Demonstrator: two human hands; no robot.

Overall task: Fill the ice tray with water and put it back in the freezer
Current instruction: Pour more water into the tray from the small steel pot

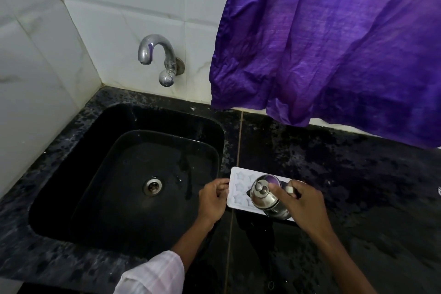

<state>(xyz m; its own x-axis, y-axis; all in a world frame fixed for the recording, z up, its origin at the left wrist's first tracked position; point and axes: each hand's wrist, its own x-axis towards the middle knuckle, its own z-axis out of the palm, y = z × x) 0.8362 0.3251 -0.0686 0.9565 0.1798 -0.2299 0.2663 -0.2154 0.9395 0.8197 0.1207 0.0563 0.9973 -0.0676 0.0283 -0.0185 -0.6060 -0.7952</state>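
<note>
A white ice tray (239, 175) with star-shaped cells lies on the black counter just right of the sink. My left hand (212, 201) grips the tray's left edge. My right hand (301, 205) holds a small steel kettle (263, 194) by its handle, tilted over the tray's middle, thumb near the lid knob. The kettle and my right hand hide the tray's right half. I cannot tell whether water is flowing.
A black sink (133, 174) with a steel drain (152, 185) sits to the left. A chrome tap (157, 57) juts from the white tiled wall. A purple curtain (334, 43) hangs over the counter's back right. The speckled counter (358, 186) extends right.
</note>
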